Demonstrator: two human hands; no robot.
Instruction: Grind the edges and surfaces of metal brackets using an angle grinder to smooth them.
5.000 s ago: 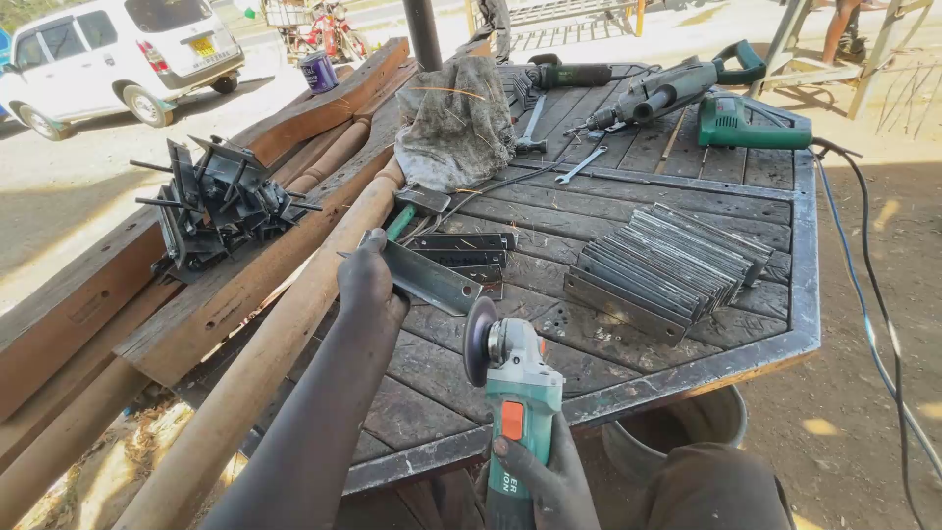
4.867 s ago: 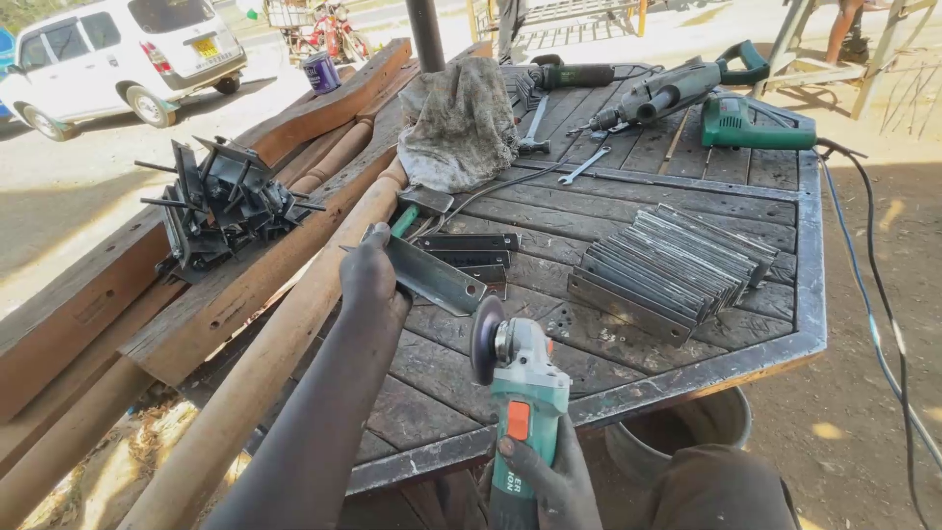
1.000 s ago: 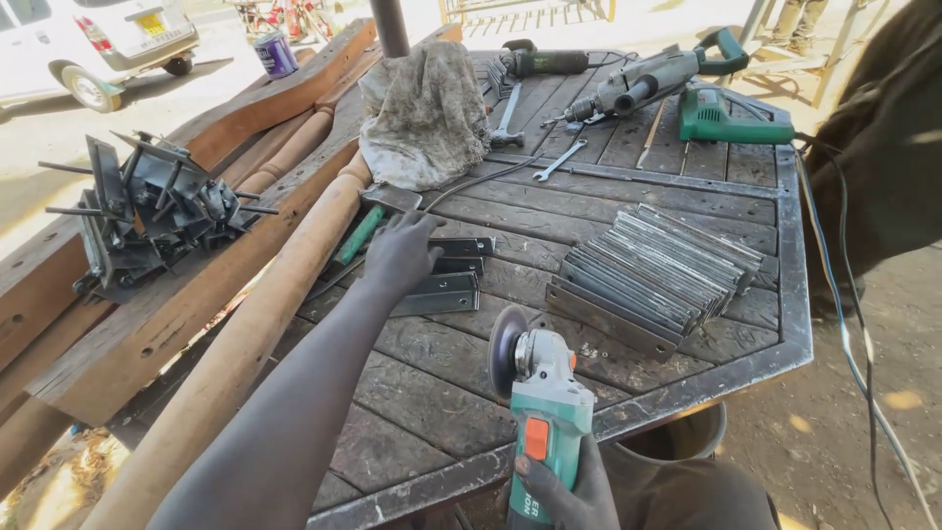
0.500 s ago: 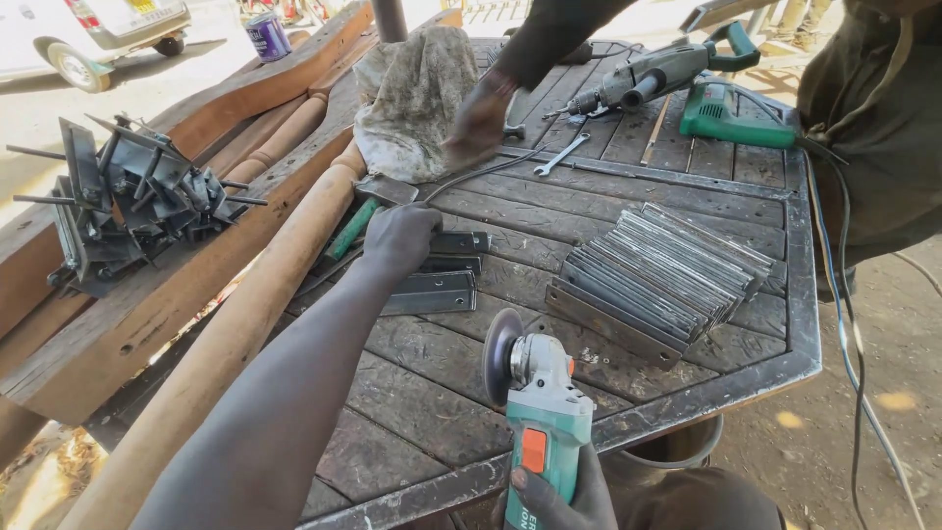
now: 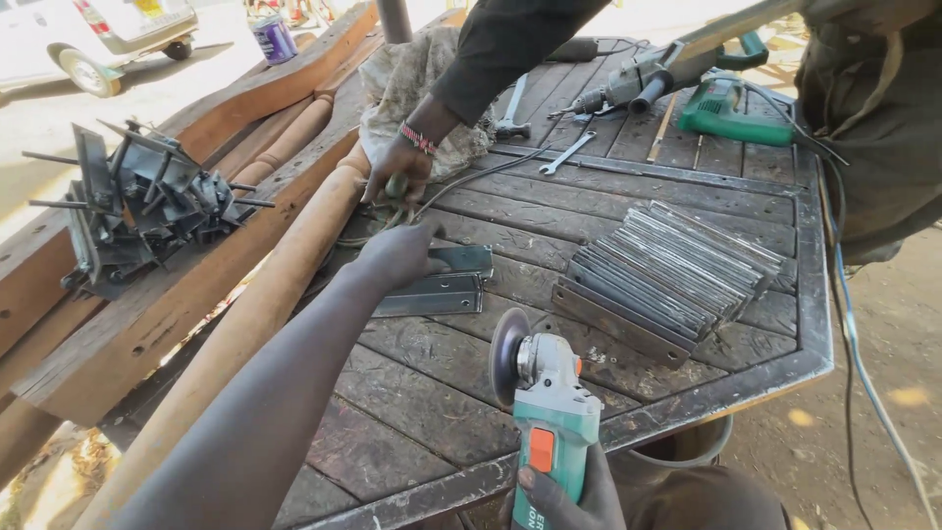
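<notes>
Newly arrived co-worker's hand [image 5: 394, 167] – flat grey brackets [image 5: 437, 283]

This is an open-air metalworking workshop, set in a sunlit dirt yard. The right hand [image 5: 564, 496] grips a green angle grinder [image 5: 545, 402] over a rough plank worktable with a steel rim [image 5: 746, 378]. Just beyond the left hand [image 5: 397, 255] lie flat steel brackets [image 5: 437, 285], and to their right a stack of cut steel plates [image 5: 667, 280]. Farther off lie a power drill [image 5: 628, 83], a spanner [image 5: 567, 154] and a hammer [image 5: 510, 118]. Left of the arm sit wooden beams [image 5: 196, 285] and a heap of welded metal parts [image 5: 137, 211]; a parked white vehicle [image 5: 98, 34] stands behind.
</notes>
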